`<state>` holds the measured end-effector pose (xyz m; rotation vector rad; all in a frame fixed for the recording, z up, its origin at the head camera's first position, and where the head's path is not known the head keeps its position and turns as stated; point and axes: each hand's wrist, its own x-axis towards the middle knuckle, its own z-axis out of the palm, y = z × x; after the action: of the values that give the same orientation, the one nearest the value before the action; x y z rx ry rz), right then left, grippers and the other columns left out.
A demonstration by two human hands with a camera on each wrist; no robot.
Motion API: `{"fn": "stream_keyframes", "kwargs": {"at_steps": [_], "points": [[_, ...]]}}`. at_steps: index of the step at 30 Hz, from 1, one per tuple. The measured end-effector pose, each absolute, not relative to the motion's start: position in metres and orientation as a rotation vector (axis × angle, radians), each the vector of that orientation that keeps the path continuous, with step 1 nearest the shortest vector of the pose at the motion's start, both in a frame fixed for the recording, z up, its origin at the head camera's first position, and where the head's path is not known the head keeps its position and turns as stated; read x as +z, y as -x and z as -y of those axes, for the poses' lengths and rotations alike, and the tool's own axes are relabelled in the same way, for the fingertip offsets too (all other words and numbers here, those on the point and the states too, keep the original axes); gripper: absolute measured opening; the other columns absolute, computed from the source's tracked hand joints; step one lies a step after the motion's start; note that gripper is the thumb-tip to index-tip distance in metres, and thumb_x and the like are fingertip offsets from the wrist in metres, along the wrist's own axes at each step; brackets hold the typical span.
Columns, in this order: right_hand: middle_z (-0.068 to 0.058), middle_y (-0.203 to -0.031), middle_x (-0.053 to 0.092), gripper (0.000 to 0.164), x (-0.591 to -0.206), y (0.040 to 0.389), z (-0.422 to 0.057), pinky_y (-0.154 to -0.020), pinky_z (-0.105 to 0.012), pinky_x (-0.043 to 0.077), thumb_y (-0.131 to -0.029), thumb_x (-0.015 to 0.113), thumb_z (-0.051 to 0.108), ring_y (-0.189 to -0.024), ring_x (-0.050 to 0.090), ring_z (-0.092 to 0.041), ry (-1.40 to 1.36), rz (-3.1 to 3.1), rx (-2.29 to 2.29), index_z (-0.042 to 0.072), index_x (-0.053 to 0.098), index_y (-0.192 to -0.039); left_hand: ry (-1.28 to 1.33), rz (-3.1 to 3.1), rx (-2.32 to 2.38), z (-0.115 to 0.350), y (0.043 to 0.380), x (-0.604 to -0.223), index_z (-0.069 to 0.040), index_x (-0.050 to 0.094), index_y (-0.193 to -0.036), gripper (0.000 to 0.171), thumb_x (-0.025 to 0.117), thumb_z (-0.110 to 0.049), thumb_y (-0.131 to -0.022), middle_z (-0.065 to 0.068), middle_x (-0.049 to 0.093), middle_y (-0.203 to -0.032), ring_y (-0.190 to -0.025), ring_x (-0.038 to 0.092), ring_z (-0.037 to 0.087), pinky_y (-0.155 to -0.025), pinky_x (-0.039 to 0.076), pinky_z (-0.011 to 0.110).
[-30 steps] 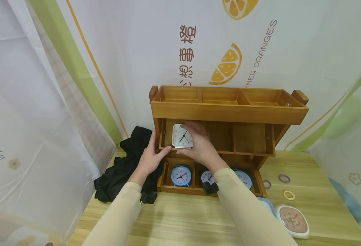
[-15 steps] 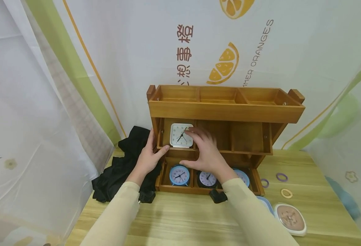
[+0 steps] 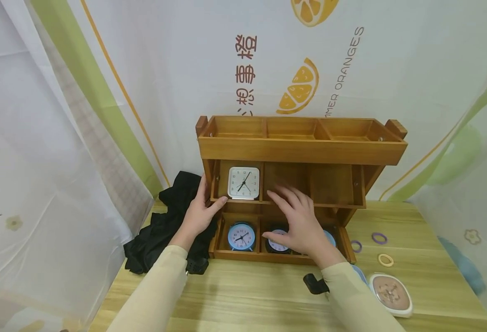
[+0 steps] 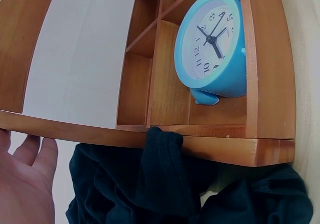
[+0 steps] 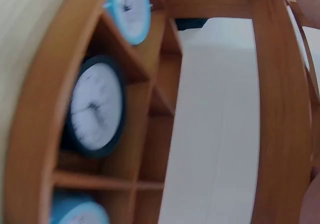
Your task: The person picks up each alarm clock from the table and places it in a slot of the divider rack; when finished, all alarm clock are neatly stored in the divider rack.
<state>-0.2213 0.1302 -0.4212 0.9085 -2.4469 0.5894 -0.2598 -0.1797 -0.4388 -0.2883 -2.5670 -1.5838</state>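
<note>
At the left end of the tiered wooden rack (image 3: 301, 153), my left hand (image 3: 198, 214) holds the middle tray's corner, thumb at the front edge and fingers along the outer side. A white square alarm clock (image 3: 243, 182) stands in that tray's left compartment. My right hand (image 3: 299, 221) hovers in front of the rack with fingers spread, holding nothing. Behind and below it, the bottom tray holds a blue round alarm clock (image 3: 241, 237) on the left, a black-rimmed alarm clock (image 5: 97, 107) in the middle and another blue clock (image 5: 79, 211) on the right, partly hidden.
Black cloth (image 3: 173, 216) lies bunched left of the rack. On the right of the table (image 3: 243, 295) are purple rings (image 3: 379, 238), a yellow ring (image 3: 385, 260), a white-rimmed clock with a brown face (image 3: 390, 294) and a blue-edged item (image 3: 358, 273) half covered by the sleeve.
My right hand has let go of the white square clock and drawn back right and down. The clock now stands by itself in the compartment. My left hand stays at the tray corner.
</note>
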Motion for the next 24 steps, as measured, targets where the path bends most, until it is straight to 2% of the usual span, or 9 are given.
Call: {"fn": "stream_keyframes", "kwargs": {"at_steps": [6,12,16,17,20,24], "points": [[-0.015,-0.163,0.039,0.099,-0.446,0.204,-0.159,-0.116,-0.074,0.022,-0.077,0.086,0.059,-0.148,0.032,-0.044,-0.943,2.425,0.532,0.016,0.047,-0.157,0.303,2.556,-1.585,0.180,0.261,-0.440,-0.034,-0.005,-0.168,0.099,0.068,-0.042,-0.102,0.007,0.012,-0.174,-0.157,0.025,0.034,-0.121,0.032,0.055],[-0.019,-0.164,0.037,0.092,-0.464,0.185,-0.184,-0.114,-0.078,0.021,-0.090,0.062,0.075,-0.148,0.032,-0.048,-0.942,2.377,0.563,0.014,0.050,-0.157,0.309,2.548,-1.589,0.180,0.261,-0.440,-0.032,-0.006,-0.169,0.099,0.067,-0.041,-0.103,0.006,0.012,-0.175,-0.157,0.024,0.034,-0.121,0.032,0.055],[-0.019,-0.163,0.037,0.093,-0.478,0.172,-0.200,-0.116,-0.076,0.020,-0.090,0.052,0.081,-0.146,0.033,-0.049,-0.860,2.397,0.568,0.013,0.051,-0.155,0.313,2.547,-1.596,0.180,0.260,-0.439,-0.033,-0.007,-0.168,0.099,0.068,-0.040,-0.103,0.005,0.012,-0.175,-0.157,0.024,0.033,-0.121,0.033,0.055],[-0.020,-0.163,0.037,0.094,-0.482,0.168,-0.205,-0.115,-0.077,0.020,-0.090,0.053,0.081,-0.145,0.033,-0.049,-0.839,2.412,0.567,0.013,0.052,-0.155,0.310,2.547,-1.598,0.179,0.260,-0.439,-0.034,-0.007,-0.168,0.099,0.068,-0.040,-0.103,0.004,0.012,-0.175,-0.157,0.024,0.032,-0.121,0.033,0.054],[-0.019,-0.164,0.035,0.096,-0.493,0.155,-0.220,-0.111,-0.079,0.023,-0.085,0.071,0.075,-0.143,0.032,-0.052,-0.774,2.485,0.572,0.012,0.050,-0.155,0.312,2.553,-1.591,0.179,0.259,-0.438,-0.032,-0.008,-0.168,0.100,0.067,-0.040,-0.103,0.005,0.010,-0.175,-0.157,0.024,0.034,-0.120,0.033,0.055],[-0.018,-0.164,0.034,0.102,-0.510,0.136,-0.239,-0.102,-0.079,0.030,-0.071,0.093,0.051,-0.138,0.034,-0.054,-0.661,2.614,0.550,0.014,0.049,-0.156,0.309,2.555,-1.589,0.178,0.259,-0.438,-0.033,-0.007,-0.168,0.099,0.067,-0.040,-0.103,0.004,0.010,-0.175,-0.157,0.024,0.033,-0.121,0.033,0.054]]}}
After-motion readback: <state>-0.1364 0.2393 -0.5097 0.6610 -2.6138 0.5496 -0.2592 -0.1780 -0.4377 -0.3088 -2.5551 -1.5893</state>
